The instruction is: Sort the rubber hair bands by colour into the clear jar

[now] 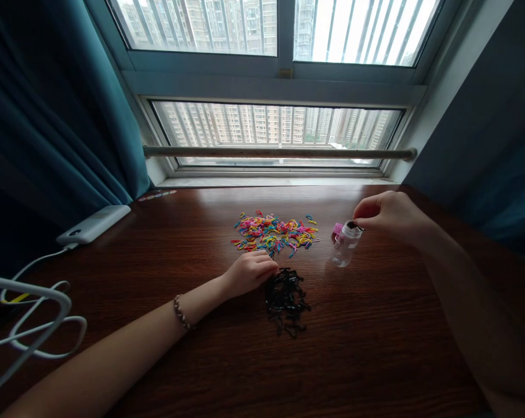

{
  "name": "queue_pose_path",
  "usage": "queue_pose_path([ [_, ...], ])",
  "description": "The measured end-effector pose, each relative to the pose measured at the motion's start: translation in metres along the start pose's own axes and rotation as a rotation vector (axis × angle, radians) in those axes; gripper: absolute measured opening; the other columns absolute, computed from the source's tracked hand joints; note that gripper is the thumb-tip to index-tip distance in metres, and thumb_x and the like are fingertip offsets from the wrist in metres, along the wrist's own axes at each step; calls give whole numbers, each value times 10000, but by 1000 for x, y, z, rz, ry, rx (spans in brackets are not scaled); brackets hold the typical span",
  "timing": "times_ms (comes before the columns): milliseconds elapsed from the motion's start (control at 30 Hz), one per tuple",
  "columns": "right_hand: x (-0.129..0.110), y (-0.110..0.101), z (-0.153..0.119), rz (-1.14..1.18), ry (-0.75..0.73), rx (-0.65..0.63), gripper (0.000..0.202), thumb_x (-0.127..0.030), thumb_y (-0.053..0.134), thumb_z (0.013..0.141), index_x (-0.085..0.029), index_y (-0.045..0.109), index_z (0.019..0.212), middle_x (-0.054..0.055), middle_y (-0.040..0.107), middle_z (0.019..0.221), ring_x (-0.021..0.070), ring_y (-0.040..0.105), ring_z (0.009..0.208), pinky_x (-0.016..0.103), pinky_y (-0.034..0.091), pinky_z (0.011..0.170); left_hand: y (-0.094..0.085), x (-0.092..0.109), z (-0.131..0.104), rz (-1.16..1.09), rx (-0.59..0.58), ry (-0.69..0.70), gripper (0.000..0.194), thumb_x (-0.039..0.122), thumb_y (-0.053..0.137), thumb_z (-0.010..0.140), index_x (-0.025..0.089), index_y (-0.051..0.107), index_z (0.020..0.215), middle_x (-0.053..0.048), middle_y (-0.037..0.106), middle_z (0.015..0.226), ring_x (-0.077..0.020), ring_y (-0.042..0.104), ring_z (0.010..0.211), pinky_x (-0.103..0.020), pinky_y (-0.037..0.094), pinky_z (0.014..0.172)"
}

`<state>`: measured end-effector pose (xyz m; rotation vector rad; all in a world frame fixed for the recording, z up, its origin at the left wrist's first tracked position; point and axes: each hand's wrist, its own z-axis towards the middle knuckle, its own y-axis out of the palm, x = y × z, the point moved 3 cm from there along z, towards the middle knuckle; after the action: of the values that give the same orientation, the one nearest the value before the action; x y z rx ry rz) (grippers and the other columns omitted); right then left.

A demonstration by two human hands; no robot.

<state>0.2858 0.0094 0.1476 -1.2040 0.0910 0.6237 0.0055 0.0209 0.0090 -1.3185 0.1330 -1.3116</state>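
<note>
My right hand [382, 212] is pinched over the mouth of a small clear bottle [343, 251]. Dark loops, which look like small black rubber bands [353, 225], show at the bottle's mouth under my fingertips. A pink lid [337, 230] is beside the bottle's neck. My left hand [251, 271] rests on the table with its fingers drawn together, at the upper left edge of a pile of black rubber bands [287, 295]. What its fingertips may hold is hidden. Just beyond it lies a spread of multicoloured rubber bands [273, 231].
The brown wooden table [375, 348] runs up to a barred window with a metal rail [279, 152]. At the left are a white power device [94, 224], loops of white cable [49, 302] and a blue curtain [71, 116].
</note>
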Motion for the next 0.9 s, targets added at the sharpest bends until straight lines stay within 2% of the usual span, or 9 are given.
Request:
queue_pose_path([
  [200,0,9,2,-30,-13,-63,46,-248,662,624,-223,698,612,-24,647,530,115,600,489,191,432,436,0,2,0,35,-6,19,236,359,470,818,221,661,809,-59,598,707,-144,494,679,-244,375,714],
  [433,1,9,-1,10,6,-76,91,-288,664,635,-215,702,674,-13,650,555,118,605,507,192,437,434,1,2,0,118,-28,29,259,352,437,834,215,656,824,-62,603,713,-147,494,686,-248,377,706],
  [633,-2,4,0,-16,14,-40,64,-246,637,661,-216,690,640,-18,657,584,121,605,530,208,442,479,3,-2,-2,140,-38,39,221,306,454,832,221,657,845,-63,607,735,-151,506,706,-251,373,722],
  [733,-10,-1,-4,-27,11,34,68,-243,630,667,-209,688,663,-12,656,602,127,604,552,220,441,504,3,-3,-1,84,-17,12,207,292,466,826,220,659,854,-63,620,765,-156,524,740,-252,387,739],
  [800,-22,-1,-10,21,-29,53,84,-250,615,687,-207,686,696,-5,657,626,122,596,560,222,442,516,1,-1,0,59,29,-31,202,290,485,816,217,650,908,-72,629,860,-172,536,827,-266,393,787],
  [900,-45,17,-20,162,-126,-41,94,-245,590,722,-207,676,724,-7,648,632,99,566,535,209,427,503,-1,6,1,27,46,-103,269,304,531,790,211,612,1029,-86,588,1071,-206,509,1000,-300,373,891],
])
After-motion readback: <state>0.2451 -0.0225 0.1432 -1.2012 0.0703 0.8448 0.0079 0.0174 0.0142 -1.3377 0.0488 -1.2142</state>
